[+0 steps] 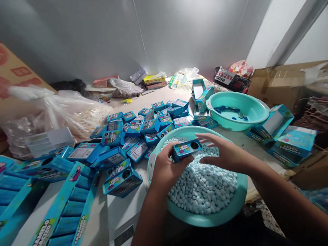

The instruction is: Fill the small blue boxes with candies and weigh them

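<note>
My left hand [165, 169] is wrapped round a small blue candy box [186, 149] printed "Caramelo Macizo", with a dark round spot near its right end. It holds the box over a turquoise basin [209, 220] filled with pale blue candies [204, 188]. Close to the right end of the box, my right hand [223, 153] is open, thumb and fingers apart; whether a fingertip touches the box I cannot tell. Left of the basin, a white scale [126, 216] with a display carries two more blue boxes, one of them a carton [123, 182] with a round dark spot.
Many small blue boxes [136, 128] lie heaped behind the basin. Display trays [59, 220] packed with boxes stand at left. A second turquoise basin [235, 123] holds dark blue pieces. Larger blue cartons [294, 145] sit right; a plastic bag [78, 109] lies at back left.
</note>
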